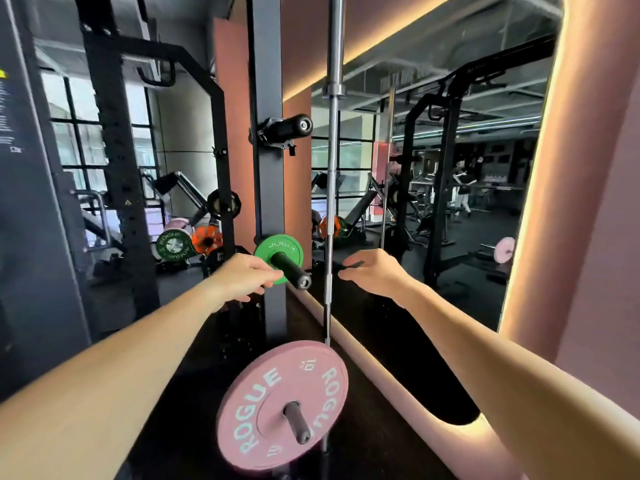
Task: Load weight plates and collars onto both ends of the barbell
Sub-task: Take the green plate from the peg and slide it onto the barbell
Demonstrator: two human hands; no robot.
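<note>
Item 1, nearest: pink plate (282, 407), marked ROGUE and 10, hung on a low storage peg (297, 424) of the rack. I read it as stock waiting to be loaded, parked low for easy lifting.

Item 2: my two forearms, reaching forward to the next peg up.

Item 3: left hand (242, 277), its grip on the lower rim of the small green plate (278, 258), fingers curled at the edge. The plate sits on its black peg (291, 270), flush to the upright (268, 168); I judge the hand is there to slide it off along the peg.

Item 4: right hand (372, 273), fingers curled round a small dark object at the fingertips. I cannot tell what it is; possibly a collar.

Item 5: barbell (330, 209), stored upright just right of the rack, between the green plate and the right hand, its sleeve at top. It carries no plates that I can see, so I judge loading not yet begun.

Item 6: an upper peg (289, 128), bare.

Item 7, farthest: wall mirror (450, 185) reflecting racks; more plates stored at left.
</note>
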